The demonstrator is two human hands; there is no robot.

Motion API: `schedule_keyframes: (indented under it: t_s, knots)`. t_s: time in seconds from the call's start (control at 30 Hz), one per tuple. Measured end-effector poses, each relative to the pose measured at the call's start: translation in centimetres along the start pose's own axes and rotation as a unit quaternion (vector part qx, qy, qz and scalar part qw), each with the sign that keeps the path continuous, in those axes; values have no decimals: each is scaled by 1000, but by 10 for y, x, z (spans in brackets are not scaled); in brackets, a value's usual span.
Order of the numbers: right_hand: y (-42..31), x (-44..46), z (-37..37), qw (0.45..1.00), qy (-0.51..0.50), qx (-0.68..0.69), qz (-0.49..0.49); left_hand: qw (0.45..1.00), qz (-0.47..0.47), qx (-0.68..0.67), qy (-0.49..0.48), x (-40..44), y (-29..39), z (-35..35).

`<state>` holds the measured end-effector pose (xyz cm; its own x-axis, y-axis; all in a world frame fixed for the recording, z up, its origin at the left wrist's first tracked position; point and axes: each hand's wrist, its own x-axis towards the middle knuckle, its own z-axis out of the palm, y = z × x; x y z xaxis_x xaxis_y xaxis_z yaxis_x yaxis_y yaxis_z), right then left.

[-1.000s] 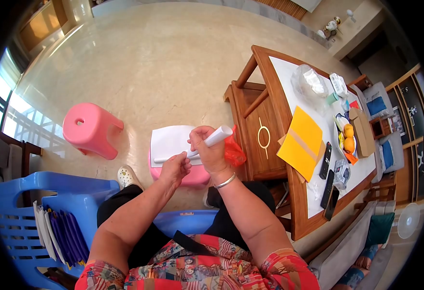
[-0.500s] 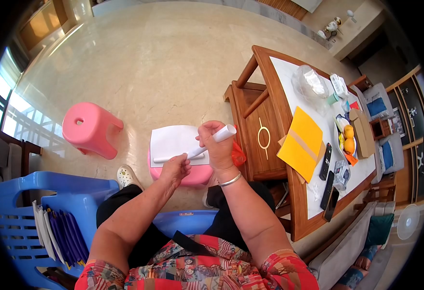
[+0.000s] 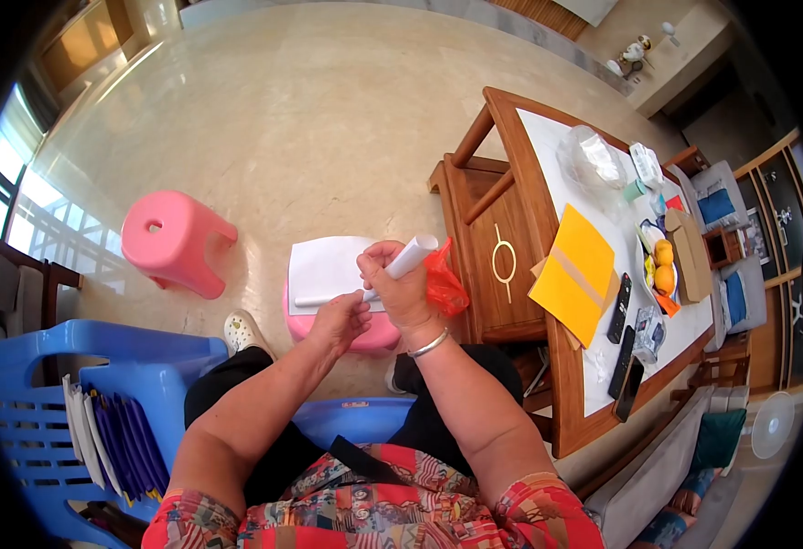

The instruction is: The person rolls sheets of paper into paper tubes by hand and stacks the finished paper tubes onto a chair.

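A rolled paper tube (image 3: 412,256), white and slanting up to the right, is between my hands. My right hand (image 3: 397,291), a bracelet on its wrist, has its fingers wrapped round the tube's middle. At the lower, narrower end, my left hand (image 3: 341,320) pinches the paper with closed fingers. Beneath them, white paper sheets (image 3: 321,261) lie flat on a pink stool (image 3: 379,340). Another thin white paper roll (image 3: 319,301) rests on the sheets near their front edge, its right end hidden by my left hand.
A red plastic bag (image 3: 449,284) hangs just right of the stool. A wooden table (image 3: 562,416) on the right holds a yellow envelope (image 3: 573,274), remote controls (image 3: 618,316) and fruit (image 3: 664,270). A second pink stool (image 3: 168,236) stands left, beyond a blue plastic chair (image 3: 136,352).
My right hand has shifted slightly left and down along with the tube, which now points more steeply upward. More of the red bag shows.
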<state>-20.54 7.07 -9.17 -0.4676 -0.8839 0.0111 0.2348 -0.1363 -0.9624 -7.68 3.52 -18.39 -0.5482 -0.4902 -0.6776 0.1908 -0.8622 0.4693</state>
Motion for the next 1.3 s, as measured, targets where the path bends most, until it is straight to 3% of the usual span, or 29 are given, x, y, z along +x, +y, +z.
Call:
schedule_keyframes:
  t_s: [0.23,0.53,0.67,0.93,1.3]
  knots:
    - [2,2,3,1000,-18,-6,-15,1000,14,-7,-17,5,-1,-4]
    - [-19,12,-4,995,66,31,-74,999,19,18,29,-4,3,6]
    - [-26,17,-18,989,19,84,-118,1000,14,0,27,3,2,0]
    - [-5,13,-6,994,-90,-46,44,1000,26,-9,3,2,9,2]
    - [13,3,2,997,-22,-74,29,1000,23,-11,-6,-7,9,14]
